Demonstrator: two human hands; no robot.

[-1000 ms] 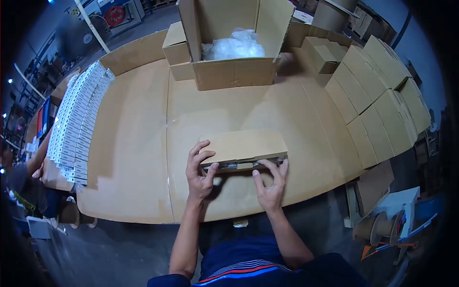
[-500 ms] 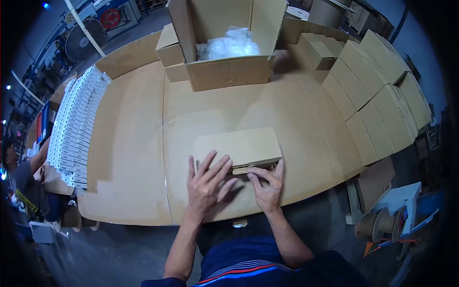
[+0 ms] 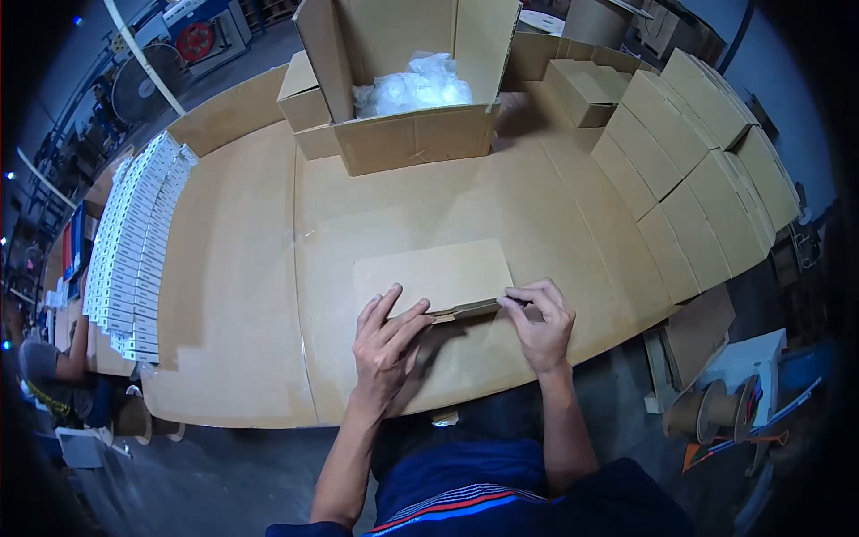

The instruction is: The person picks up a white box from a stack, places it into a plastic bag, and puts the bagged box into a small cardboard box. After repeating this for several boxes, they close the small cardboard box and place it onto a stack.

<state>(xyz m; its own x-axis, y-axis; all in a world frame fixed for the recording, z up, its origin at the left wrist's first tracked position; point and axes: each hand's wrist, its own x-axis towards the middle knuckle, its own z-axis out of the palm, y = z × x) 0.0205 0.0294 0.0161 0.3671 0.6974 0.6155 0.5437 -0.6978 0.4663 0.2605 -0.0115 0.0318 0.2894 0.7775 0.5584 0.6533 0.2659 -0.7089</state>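
Observation:
A flat brown cardboard box point(image 3: 434, 268) lies near the table's front edge, with its narrow front side towards me. Along that side a flap edge stands slightly out, leaving a dark gap. My left hand point(image 3: 383, 351) rests on the box's front left corner, fingers stretched and a little apart, thumb partly hidden. At the front right corner, my right hand point(image 3: 543, 328) pinches the edge of the box between thumb and forefinger, the other fingers curled. What lies inside the box is hidden.
Behind stands an open carton point(image 3: 416, 141) holding clear plastic wrap point(image 3: 416, 87). Several closed brown boxes point(image 3: 689, 188) are stacked at right. White small boxes point(image 3: 134, 242) stand in rows at left. Another person point(image 3: 67, 358) is beyond them. Spools point(image 3: 711, 414) sit lower right.
My right hand has slid right along the front edge to the corner, its palm now turned more inward. My left hand stays on the left corner. The whole view has shifted slightly.

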